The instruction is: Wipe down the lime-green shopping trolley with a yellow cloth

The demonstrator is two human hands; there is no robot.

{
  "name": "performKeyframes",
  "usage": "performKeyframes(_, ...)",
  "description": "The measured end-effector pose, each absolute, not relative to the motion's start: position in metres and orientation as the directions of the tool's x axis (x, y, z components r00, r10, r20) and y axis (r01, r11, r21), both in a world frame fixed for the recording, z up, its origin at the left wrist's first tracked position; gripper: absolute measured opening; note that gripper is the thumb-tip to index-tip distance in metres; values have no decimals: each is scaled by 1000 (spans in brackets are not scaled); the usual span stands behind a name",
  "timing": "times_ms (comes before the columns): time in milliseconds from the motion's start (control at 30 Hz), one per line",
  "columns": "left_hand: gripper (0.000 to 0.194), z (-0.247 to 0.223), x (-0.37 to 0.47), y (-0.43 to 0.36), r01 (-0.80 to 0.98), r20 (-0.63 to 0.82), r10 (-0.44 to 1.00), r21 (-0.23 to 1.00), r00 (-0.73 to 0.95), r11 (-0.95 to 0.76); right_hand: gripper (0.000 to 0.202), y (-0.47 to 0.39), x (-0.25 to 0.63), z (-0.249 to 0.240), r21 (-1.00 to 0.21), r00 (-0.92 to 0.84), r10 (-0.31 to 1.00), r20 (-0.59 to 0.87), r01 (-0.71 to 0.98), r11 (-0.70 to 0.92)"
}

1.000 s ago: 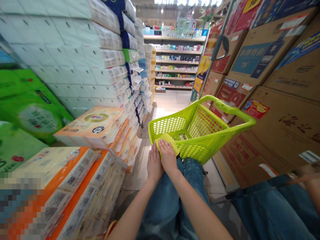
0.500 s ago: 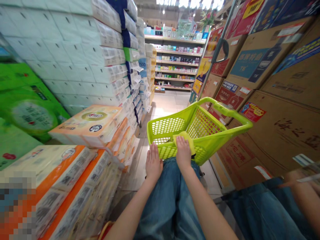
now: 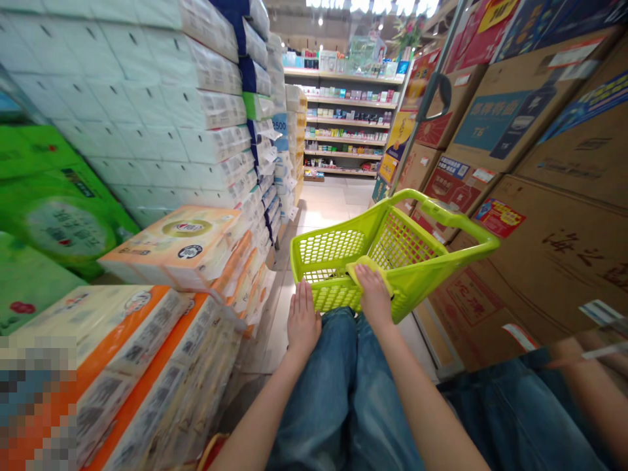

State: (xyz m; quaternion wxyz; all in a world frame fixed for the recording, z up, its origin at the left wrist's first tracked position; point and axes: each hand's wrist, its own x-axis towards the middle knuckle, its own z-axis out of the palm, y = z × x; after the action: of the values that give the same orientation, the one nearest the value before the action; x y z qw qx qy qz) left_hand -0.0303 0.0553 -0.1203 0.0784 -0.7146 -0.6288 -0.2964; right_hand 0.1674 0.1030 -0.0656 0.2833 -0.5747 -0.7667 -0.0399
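Observation:
A lime-green shopping cart with lattice walls stands before my knees, its handle toward the right. My right hand presses a yellow cloth over the cart's near rim, the fingers bent over it and part of the cloth covered. Against the near side's left corner lies my left hand, fingers stretched out and nothing held. Inside the basket, what shows of the floor is mostly lattice.
Stacked tissue packs rise along the left. Cardboard cartons line the right side. Another person's jeans-clad leg is close at lower right. Shelves of small goods stand at the aisle's far end.
My right hand has slid a little to the right along the rim, taking the yellow cloth with it. My left hand stays at the corner. The cart sits almost the same.

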Motion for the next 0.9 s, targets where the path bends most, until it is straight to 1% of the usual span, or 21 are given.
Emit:
performKeyframes(100,89,-121,-29,56,943,521,853,267,34,-201,76,106,174,-65,-313,-4,862,507,931,189)
performKeyframes(167,89,-122,-28,56,946,520,853,258,34,-195,73,103,152,-69,-335,36,861,507,929,158)
performKeyframes(233,88,-124,-29,57,952,519,854,244,33,-184,70,98,119,-73,-338,-18,868,496,917,212)
performKeyframes(367,85,-126,-31,58,961,526,849,210,45,-181,64,86,66,-81,-318,-205,851,484,864,390)
performKeyframes(467,86,-125,-32,57,963,524,850,200,50,-180,67,83,72,-82,-280,-319,815,484,826,489)
performKeyframes(533,86,-124,-32,57,962,520,853,207,46,-178,72,85,98,-79,-253,-352,803,480,822,511)
performKeyframes(600,88,-123,-32,56,959,522,852,217,41,-180,77,91,132,-76,-244,-296,822,486,858,453)
performKeyframes(667,90,-123,-31,56,956,525,850,226,42,-187,79,96,162,-74,-256,-177,843,508,903,344)
performKeyframes(767,91,-123,-29,56,953,529,848,237,34,-186,79,100,175,-73,-299,-24,837,546,928,222)
performKeyframes(833,91,-125,-28,57,954,533,846,241,25,-180,77,98,157,-76,-325,2,830,557,921,216)
performKeyframes(900,90,-127,-27,58,957,536,844,233,21,-172,73,94,124,-80,-330,-54,829,556,902,280)
